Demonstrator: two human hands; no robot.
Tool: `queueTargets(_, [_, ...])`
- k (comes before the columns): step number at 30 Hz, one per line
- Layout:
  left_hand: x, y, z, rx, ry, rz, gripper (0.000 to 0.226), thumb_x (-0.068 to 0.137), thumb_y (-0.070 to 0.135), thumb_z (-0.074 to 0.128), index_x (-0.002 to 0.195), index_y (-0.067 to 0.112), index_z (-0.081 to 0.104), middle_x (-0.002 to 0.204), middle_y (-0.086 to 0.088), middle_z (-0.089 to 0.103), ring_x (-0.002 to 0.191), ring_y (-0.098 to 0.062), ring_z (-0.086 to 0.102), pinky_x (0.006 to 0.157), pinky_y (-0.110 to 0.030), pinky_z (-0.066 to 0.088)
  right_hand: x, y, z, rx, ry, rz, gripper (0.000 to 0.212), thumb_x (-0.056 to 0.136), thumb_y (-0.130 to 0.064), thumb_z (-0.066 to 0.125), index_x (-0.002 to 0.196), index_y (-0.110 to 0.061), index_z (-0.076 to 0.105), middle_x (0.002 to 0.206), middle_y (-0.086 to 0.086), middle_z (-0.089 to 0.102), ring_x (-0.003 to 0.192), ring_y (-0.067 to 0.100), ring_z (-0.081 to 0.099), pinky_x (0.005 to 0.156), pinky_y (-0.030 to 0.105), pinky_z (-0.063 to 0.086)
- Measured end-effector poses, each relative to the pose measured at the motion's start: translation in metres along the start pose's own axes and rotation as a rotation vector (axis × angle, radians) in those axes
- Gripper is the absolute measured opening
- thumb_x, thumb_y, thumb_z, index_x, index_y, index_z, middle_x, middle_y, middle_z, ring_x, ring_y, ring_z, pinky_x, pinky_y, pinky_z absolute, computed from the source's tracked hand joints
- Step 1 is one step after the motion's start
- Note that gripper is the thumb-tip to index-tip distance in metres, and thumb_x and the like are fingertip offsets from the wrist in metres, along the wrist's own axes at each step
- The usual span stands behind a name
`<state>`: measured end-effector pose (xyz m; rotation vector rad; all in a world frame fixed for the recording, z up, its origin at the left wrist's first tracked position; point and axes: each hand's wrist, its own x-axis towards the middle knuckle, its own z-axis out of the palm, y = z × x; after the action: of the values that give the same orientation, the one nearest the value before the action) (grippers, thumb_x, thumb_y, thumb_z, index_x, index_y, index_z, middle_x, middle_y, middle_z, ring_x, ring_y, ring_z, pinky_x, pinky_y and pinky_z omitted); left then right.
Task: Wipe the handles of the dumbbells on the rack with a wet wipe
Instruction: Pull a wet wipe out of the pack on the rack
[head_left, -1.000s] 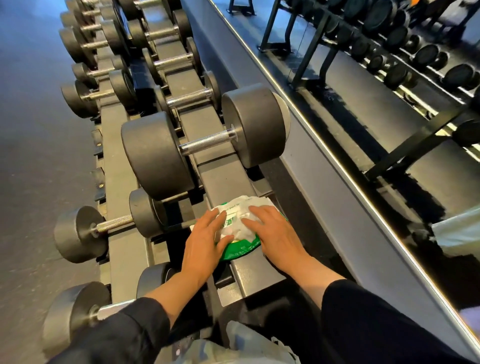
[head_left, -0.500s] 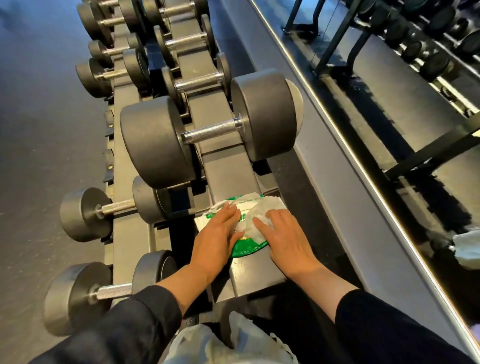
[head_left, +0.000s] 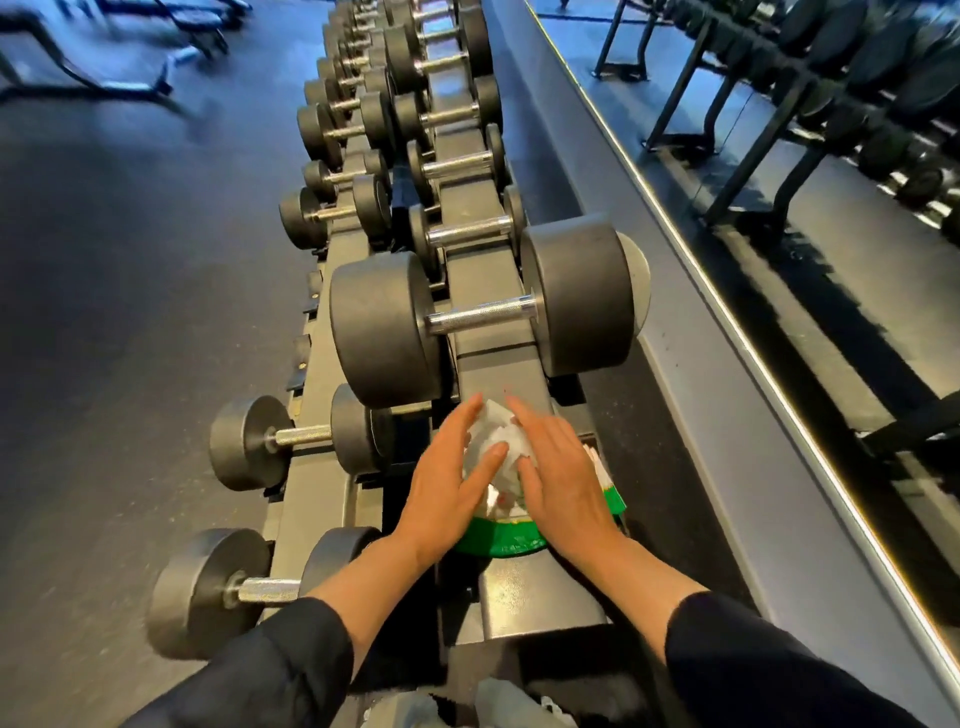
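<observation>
Head view: a long rack (head_left: 488, 270) of dumbbells runs away from the person, with a mirror wall (head_left: 779, 218) along its right side. Straight ahead of both hands, just beyond the fingertips, sits a large dumbbell (head_left: 483, 314) across the top rail, its knurled handle (head_left: 480, 315) bare and unobstructed. Left of the left hand, on the lower rail, lie two smaller dumbbells (head_left: 298, 441), one near the wrist and one beside the forearm; further dumbbells line both rails into the distance.

The left hand (head_left: 447, 488) lies with fingers straight and together, palm turned inward, its fingers and thumb touching the left side of a crumpled white wet wipe (head_left: 496, 447). The right hand (head_left: 558, 478) mirrors it, fingers extended and slightly spread, resting against the wipe's right side and over the pack. The wipe is bunched between the two hands, standing up out of a green wipe pack (head_left: 498, 540) that rests on the rack's top rail under the palms. Neither hand curls round the wipe. Black sleeves (head_left: 753, 665) cover both forearms.
</observation>
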<state>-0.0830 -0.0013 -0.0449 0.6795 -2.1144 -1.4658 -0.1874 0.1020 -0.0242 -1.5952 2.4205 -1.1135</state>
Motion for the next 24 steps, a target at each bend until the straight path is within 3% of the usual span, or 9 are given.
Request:
queueTargets(5, [-0.005,0.001,-0.021,0.068,0.23,0.047,0.048,0.092,0.035,0.056,0.136,0.022,0.043,0.123,0.008,0.056,0.113,-0.007,0.056,0.097,-0.024,0.047,0.02,-0.016,0.022,0.205,-0.019,-0.008,0.079,0.091,-0.006,0.053,0.137,-0.054,0.011,0.125,-0.007,0.048,0.107,-0.006,0.039,0.087,0.002,0.032])
queueTargets(8, [-0.019,0.005,-0.035,0.112,0.357,0.04,0.041,0.09,0.035,0.059,0.128,0.022,0.049,0.112,0.009,0.058,0.103,-0.005,0.058,0.088,-0.018,0.048,0.025,-0.028,0.04,0.309,-0.102,-0.062,0.081,0.094,-0.011,0.051,0.134,-0.065,0.005,0.126,-0.014,0.044,0.109,-0.008,0.041,0.088,0.003,0.033])
queueTargets(11, [-0.04,0.007,-0.051,0.194,0.483,-0.008,0.036,0.089,0.032,0.063,0.121,0.019,0.053,0.104,0.007,0.059,0.095,-0.007,0.058,0.081,-0.012,0.045,0.026,-0.045,0.056,0.39,-0.228,-0.128,0.077,0.095,-0.011,0.047,0.14,-0.057,0.005,0.137,-0.003,0.045,0.116,-0.002,0.042,0.093,0.008,0.034])
queueTargets(13, [-0.056,0.005,-0.064,0.278,0.54,-0.058,0.028,0.09,0.028,0.063,0.116,0.021,0.054,0.098,0.008,0.06,0.091,-0.008,0.058,0.079,-0.014,0.046,0.025,-0.059,0.066,0.445,-0.281,-0.179,0.075,0.094,-0.008,0.047,0.143,-0.05,0.009,0.14,-0.002,0.043,0.117,-0.009,0.037,0.094,0.001,0.028])
queueTargets(16, [-0.08,0.004,-0.087,0.344,0.608,-0.108,0.022,0.091,0.021,0.063,0.111,0.021,0.057,0.091,0.008,0.06,0.086,-0.006,0.057,0.076,-0.013,0.045,0.021,-0.08,0.079,0.514,-0.342,-0.231,0.072,0.092,-0.003,0.048,0.142,-0.044,0.014,0.135,-0.009,0.04,0.116,-0.017,0.031,0.093,-0.004,0.023])
queueTargets(18, [-0.092,0.003,-0.102,0.36,0.656,-0.129,0.02,0.09,0.016,0.063,0.109,0.021,0.058,0.089,0.009,0.059,0.084,-0.005,0.056,0.074,-0.01,0.042,0.019,-0.093,0.087,0.509,-0.374,-0.265,0.074,0.091,0.002,0.046,0.142,-0.041,0.015,0.131,-0.008,0.041,0.113,-0.014,0.033,0.092,-0.006,0.023])
queueTargets(22, [-0.112,-0.014,-0.137,0.43,0.717,-0.127,0.015,0.092,0.011,0.059,0.104,0.019,0.063,0.095,0.004,0.059,0.09,0.0,0.054,0.076,-0.006,0.04,0.018,-0.113,0.101,0.413,-0.319,-0.312,0.076,0.088,0.009,0.047,0.142,-0.034,0.016,0.128,0.009,0.051,0.108,-0.008,0.037,0.09,-0.006,0.024])
queueTargets(24, [-0.119,-0.023,-0.157,0.416,0.745,-0.134,0.015,0.092,0.008,0.058,0.096,0.021,0.062,0.092,0.002,0.056,0.087,0.002,0.052,0.074,-0.005,0.039,0.02,-0.123,0.109,0.386,-0.283,-0.27,0.07,0.091,0.006,0.048,0.142,-0.032,0.019,0.128,0.008,0.052,0.106,-0.007,0.039,0.088,-0.007,0.026])
